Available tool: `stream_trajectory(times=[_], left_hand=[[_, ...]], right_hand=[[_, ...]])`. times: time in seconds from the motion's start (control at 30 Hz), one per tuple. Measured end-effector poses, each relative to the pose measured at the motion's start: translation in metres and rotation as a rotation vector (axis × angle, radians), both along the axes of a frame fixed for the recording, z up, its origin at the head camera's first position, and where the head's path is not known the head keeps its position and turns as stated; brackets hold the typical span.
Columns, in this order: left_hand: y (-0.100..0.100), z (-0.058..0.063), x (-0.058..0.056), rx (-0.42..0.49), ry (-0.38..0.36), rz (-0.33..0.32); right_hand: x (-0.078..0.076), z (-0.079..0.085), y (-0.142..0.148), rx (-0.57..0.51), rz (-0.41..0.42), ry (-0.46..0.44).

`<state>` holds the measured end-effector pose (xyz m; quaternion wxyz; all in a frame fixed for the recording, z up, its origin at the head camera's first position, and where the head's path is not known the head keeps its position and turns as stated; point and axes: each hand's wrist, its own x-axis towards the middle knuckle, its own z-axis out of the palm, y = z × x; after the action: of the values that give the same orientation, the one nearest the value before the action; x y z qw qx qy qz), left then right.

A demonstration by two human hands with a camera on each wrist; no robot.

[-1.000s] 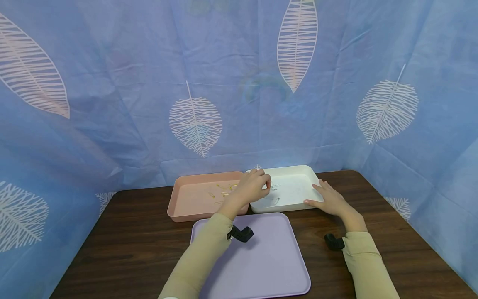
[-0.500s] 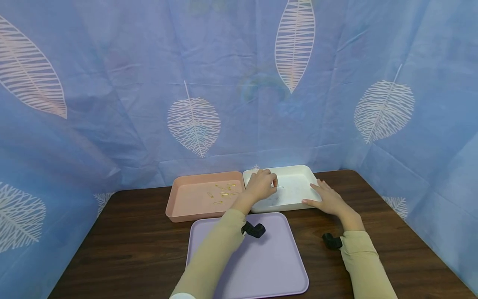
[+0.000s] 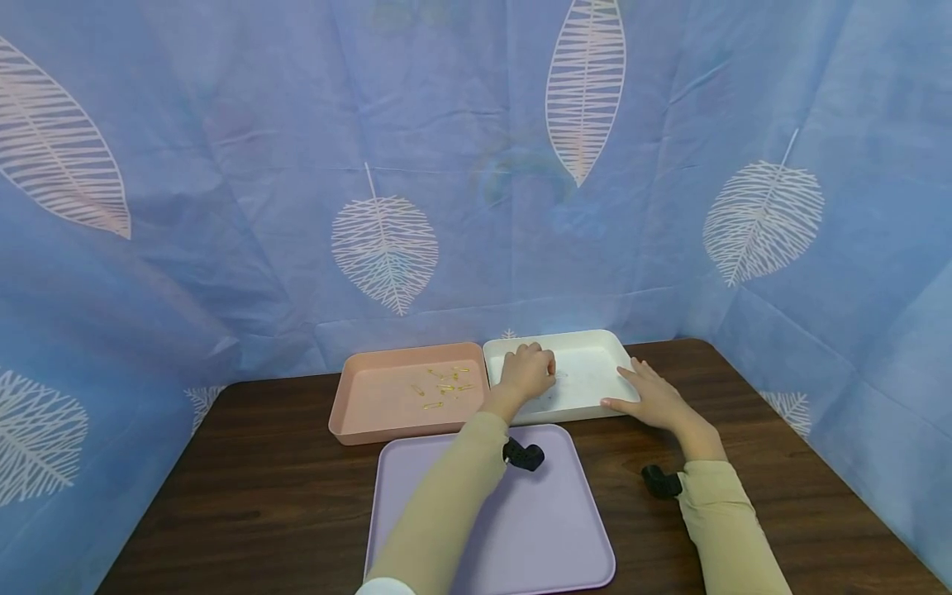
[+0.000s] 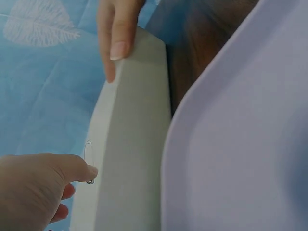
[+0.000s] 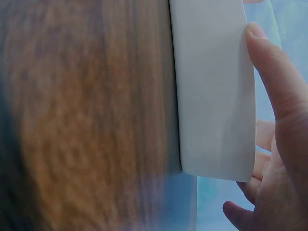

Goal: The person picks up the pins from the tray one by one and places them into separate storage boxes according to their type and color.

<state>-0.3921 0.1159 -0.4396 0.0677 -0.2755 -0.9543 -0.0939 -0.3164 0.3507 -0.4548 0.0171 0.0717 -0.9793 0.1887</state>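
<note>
My left hand [image 3: 530, 372] reaches down into the white tray [image 3: 595, 409]. In the left wrist view, the left thumb and fingers [image 4: 72, 168] pinch a silver safety pin [image 4: 88, 150], which sticks out on both sides of the thumb tip. Another faint pin [image 3: 562, 375] seems to lie by the fingers in the tray. My right hand [image 3: 658, 398] rests on the tray's right corner with spread fingers. Its thumb [image 5: 269, 67] touches the near rim in the right wrist view, and the other fingers lie at the end wall, partly hidden.
Left of the white tray stands a pink tray [image 3: 372, 417] with several gold safety pins [image 3: 445, 387]. A flat purple tray [image 3: 550, 529] lies in front, under my left forearm. All rest on a dark wooden table [image 3: 245, 496] before a blue leaf-patterned curtain [image 3: 476, 248].
My left hand has moved right from between the two trays and lowered into the white one, uncovering more of the gold pins. The right hand stays at the tray's corner.
</note>
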Motion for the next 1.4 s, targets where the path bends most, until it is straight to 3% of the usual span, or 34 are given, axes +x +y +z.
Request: stream_trajectory(times=[0.33,0.67,1.0,1.4], left_hand=[[0.007,-0.005,0.0,0.018,0.004,0.054],[0.006,-0.003,-0.002,0.009,0.016,0.047],[-0.001,0.005,0.005,0.001,0.029,0.029],[-0.027,0.02,0.013,0.025,0.126,-0.018]], right_hand=[[-0.001,-0.002,0.001,0.007,-0.004,0.001],[0.001,0.001,-0.001,-0.002,-0.002,-0.002],[0.001,0.001,-0.002,0.004,0.004,0.005],[0.002,0.003,-0.001,-0.016,0.016,-0.005]])
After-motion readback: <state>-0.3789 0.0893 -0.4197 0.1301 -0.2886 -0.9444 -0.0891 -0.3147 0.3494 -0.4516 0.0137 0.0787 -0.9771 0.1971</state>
